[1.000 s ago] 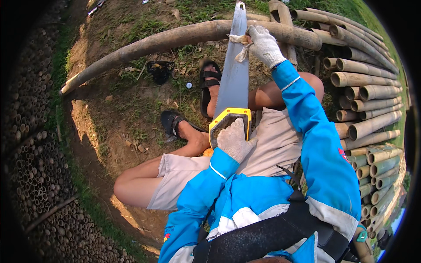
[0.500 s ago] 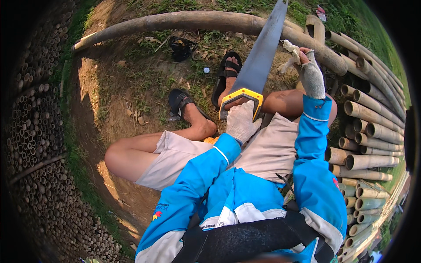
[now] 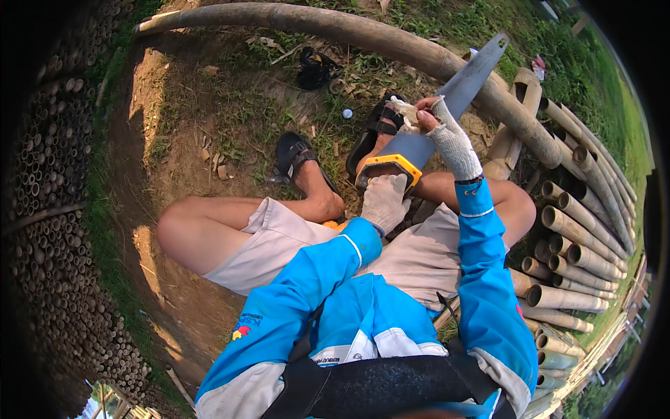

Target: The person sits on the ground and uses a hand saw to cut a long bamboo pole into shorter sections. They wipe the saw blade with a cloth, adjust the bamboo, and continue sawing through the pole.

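- from the left hand (image 3: pixel 384 202), gripping its handle (image 3: pixel 399 161), the saw (image 3: pixel 412 148) points between one and two o'clock
- over its blade (image 3: pixel 473 77), the right hand (image 3: pixel 450 136) pinches pale cloth (image 3: pixel 406 114)

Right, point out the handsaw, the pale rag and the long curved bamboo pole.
Handsaw (image 3: pixel 466 89): head view, on the blade's outer stretch.
Pale rag (image 3: pixel 407 114): head view, on its bunched cloth.
Long curved bamboo pole (image 3: pixel 370 32): head view, on the middle of its length.
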A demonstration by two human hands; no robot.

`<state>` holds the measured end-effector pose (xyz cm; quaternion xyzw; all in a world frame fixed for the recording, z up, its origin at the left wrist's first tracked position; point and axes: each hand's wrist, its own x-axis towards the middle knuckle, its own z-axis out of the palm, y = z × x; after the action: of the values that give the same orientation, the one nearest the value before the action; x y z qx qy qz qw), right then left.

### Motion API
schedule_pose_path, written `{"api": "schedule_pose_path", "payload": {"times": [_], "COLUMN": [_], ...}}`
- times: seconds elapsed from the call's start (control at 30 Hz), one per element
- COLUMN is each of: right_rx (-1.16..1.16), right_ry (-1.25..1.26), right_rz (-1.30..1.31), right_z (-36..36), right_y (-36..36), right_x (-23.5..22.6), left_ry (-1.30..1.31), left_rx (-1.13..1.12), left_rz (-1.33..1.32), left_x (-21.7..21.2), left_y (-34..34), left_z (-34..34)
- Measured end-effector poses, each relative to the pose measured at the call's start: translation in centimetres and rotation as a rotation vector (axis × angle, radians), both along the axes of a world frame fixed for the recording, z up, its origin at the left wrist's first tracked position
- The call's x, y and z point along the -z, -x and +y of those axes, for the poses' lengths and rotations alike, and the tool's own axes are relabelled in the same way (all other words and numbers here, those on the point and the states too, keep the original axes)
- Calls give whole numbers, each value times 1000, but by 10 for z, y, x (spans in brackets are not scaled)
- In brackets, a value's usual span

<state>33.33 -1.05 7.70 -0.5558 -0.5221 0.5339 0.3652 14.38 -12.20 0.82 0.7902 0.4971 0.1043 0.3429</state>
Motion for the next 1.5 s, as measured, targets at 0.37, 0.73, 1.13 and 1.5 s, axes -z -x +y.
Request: {"api": "schedule_pose_path", "payload": {"times": [0.37, 0.73, 1.13, 1.5], "right_rx": [133, 39, 443, 350], "right_ry": [305, -353, 301, 304], "right_rz": [259, -234, 802, 963], "right_z": [125, 192, 189, 201], "right_y": [113, 90, 128, 149], "right_x": [112, 230, 148, 154], "left_ry": [111, 219, -46, 17], "left_rx": [36, -174, -940, -1047], "left_rz": [91, -30, 44, -586], "left_x": [-9, -21, 15, 90], "left_y": [9, 38, 99, 129], "left_z": [11, 42, 300, 277]}}
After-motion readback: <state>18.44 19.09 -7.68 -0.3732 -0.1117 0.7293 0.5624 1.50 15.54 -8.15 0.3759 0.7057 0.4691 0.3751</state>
